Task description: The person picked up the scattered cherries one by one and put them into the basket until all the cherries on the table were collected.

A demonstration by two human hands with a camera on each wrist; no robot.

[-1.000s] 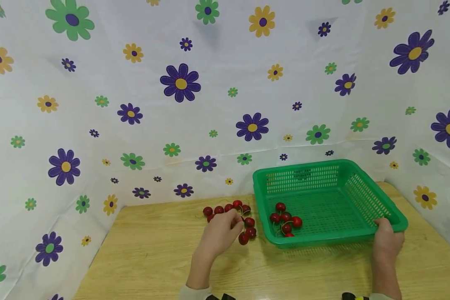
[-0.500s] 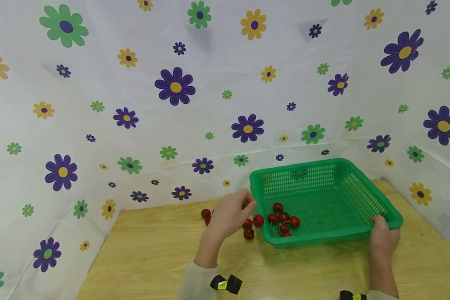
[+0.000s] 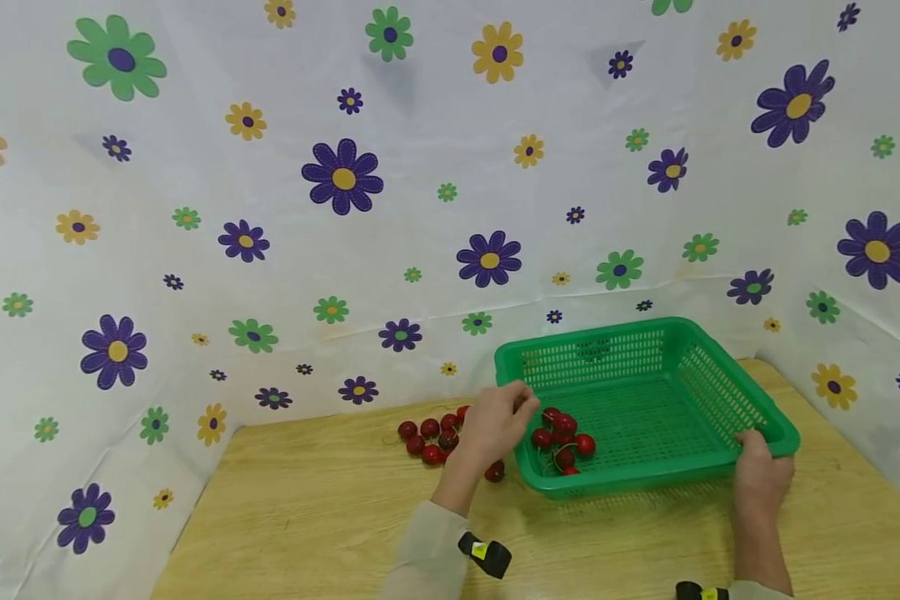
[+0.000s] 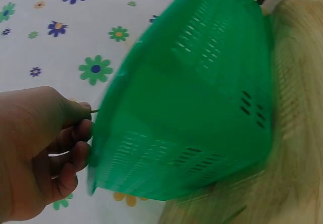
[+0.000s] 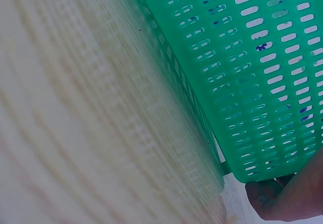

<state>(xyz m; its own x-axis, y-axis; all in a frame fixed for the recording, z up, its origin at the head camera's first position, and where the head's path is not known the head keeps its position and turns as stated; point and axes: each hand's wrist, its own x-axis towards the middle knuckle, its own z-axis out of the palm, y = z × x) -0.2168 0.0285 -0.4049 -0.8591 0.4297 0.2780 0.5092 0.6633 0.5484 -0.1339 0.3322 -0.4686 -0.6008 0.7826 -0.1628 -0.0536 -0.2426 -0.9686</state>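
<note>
My left hand [image 3: 498, 421] is over the left rim of a green plastic basket [image 3: 630, 482], thumb and finger pinching a cherry by its stem [image 4: 94, 111]. That dark red cherry [image 3: 564, 424] hangs inside the basket, overlapping the small group of cherries [image 3: 585, 445] lying at its left end. My right hand [image 3: 762, 475] grips the basket's rim at the near right corner, thumb over the edge; in the right wrist view its fingers [image 5: 262, 196] are at the rim. Left of the basket, several cherries [image 3: 430, 428] lie on the table, partly hidden behind my left hand and forearm.
The pale wooden table [image 3: 307, 517] stands against a white cloth [image 3: 420, 108] printed with flowers, which rises behind it and on both sides. One more cherry [image 3: 495, 472] lies by the basket's near left corner.
My left hand lifted a cherry by its stem from the table group and carried it right, over the basket's rim. My right hand keeps its grip on the corner.
</note>
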